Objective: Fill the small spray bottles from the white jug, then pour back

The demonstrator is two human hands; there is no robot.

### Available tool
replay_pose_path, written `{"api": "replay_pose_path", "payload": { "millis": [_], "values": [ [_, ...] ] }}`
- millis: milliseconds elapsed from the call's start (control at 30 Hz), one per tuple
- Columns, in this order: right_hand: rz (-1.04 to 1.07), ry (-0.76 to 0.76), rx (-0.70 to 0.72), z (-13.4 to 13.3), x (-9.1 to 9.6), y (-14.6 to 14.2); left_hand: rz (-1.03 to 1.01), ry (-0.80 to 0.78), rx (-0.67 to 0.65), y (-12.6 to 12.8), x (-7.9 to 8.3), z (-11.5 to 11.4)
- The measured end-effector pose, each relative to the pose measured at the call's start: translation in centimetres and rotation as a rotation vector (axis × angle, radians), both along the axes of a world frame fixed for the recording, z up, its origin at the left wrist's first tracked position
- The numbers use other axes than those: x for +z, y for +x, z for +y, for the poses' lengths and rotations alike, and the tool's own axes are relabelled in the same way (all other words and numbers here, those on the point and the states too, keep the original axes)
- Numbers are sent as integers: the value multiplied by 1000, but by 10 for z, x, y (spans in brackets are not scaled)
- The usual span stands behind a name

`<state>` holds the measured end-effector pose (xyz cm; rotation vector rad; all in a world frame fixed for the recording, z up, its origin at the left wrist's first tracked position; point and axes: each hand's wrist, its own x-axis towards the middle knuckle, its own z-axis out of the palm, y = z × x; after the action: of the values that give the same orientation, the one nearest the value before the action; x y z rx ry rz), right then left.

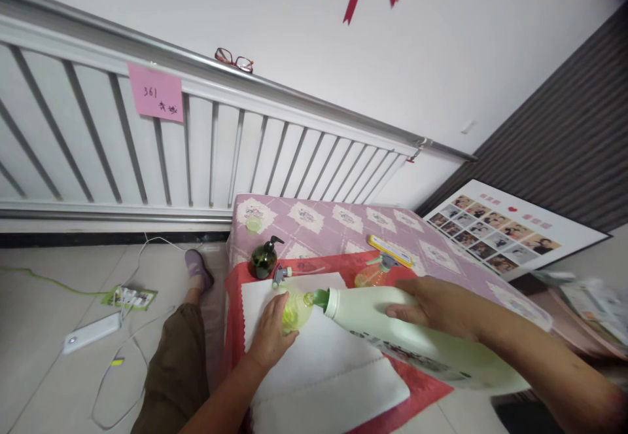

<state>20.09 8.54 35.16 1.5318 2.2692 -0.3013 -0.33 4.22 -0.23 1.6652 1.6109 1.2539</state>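
Note:
My right hand [436, 306] grips a large pale green detergent bottle [392, 332], tipped almost flat with its green spout pointing left. The spout meets the mouth of a small clear yellowish bottle [296, 309], which my left hand [269, 336] holds closed around it on a white towel [324, 368]. The towel lies on a red mat [235, 283] over a low table with a pink patterned cloth [333, 221]. A grey pump head [280, 275] lies loose just behind the small bottle.
A dark green pump bottle [263, 258], an orange spray bottle [373, 275] and a yellow-edged flat object [391, 251] stand behind. A radiator [147, 152] with a pink note and glasses lines the wall. My leg [176, 355], cables and a power bank [91, 332] are on the floor at left. A photo board [500, 231] leans at right.

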Motion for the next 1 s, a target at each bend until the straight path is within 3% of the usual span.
{"api": "replay_pose_path", "payload": {
  "millis": [1000],
  "values": [
    [-42,-35,13,-1,2,-5,3,41,12,1,-4,2]
  ]
}}
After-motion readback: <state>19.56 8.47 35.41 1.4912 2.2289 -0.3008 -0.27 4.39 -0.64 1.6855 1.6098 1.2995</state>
